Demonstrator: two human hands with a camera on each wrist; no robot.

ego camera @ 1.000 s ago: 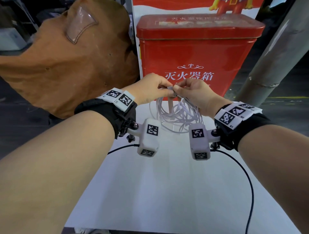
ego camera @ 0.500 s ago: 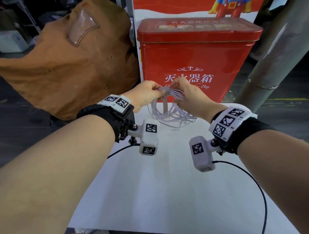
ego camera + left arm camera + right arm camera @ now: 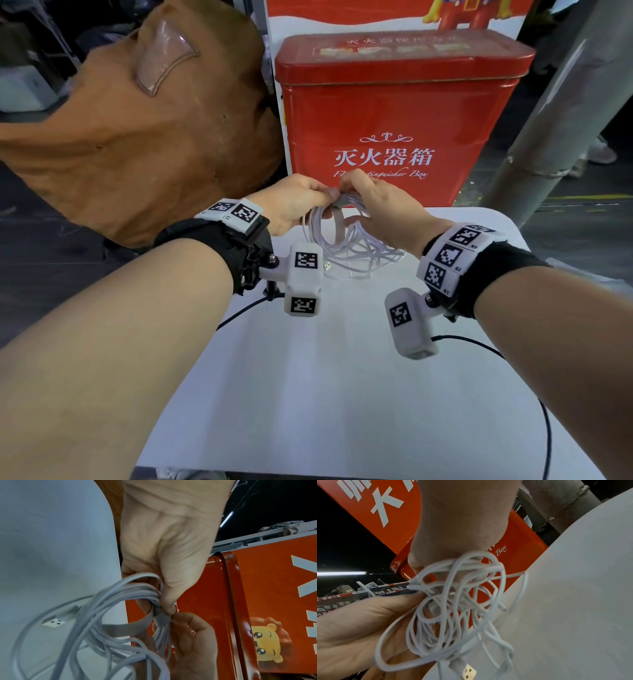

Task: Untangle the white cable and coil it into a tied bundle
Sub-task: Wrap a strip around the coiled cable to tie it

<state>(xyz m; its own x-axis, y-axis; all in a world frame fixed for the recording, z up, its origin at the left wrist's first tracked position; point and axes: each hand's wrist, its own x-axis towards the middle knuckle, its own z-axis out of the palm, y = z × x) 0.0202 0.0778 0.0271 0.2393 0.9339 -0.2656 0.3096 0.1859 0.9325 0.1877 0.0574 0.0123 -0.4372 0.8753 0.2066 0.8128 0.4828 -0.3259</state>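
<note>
White tabletop [image 3: 342, 394] fills the near field, bare forearms coming in from both sides, each with a black wrist strap and marker-tagged camera pod. Thin black leads trail from the pods across the surface. Past the pods, both hands meet above the far end of the tabletop. Left hand [image 3: 294, 202] fingers curled, pinching the gathered strands of the white cable [image 3: 346, 246] at the top of the bundle. Right hand [image 3: 380, 209] fingers also curled, gripping the same gathered spot from the other side. A flat grey strap [image 3: 161, 619] wraps the strands at the pinch point, its loose tail looping below. Cable loops hang down loose and uneven between the two hands, lowest turns near or on the tabletop, cannot tell which. USB-A plug [image 3: 469, 672] dangles free at the bottom of the loops. Behind the hands, red fire extinguisher box [image 3: 394, 113] stands at the tabletop's far edge. Brown fabric cover [image 3: 144, 137] sits left of it, grey pole [image 3: 561, 116] leaning on the right.
</note>
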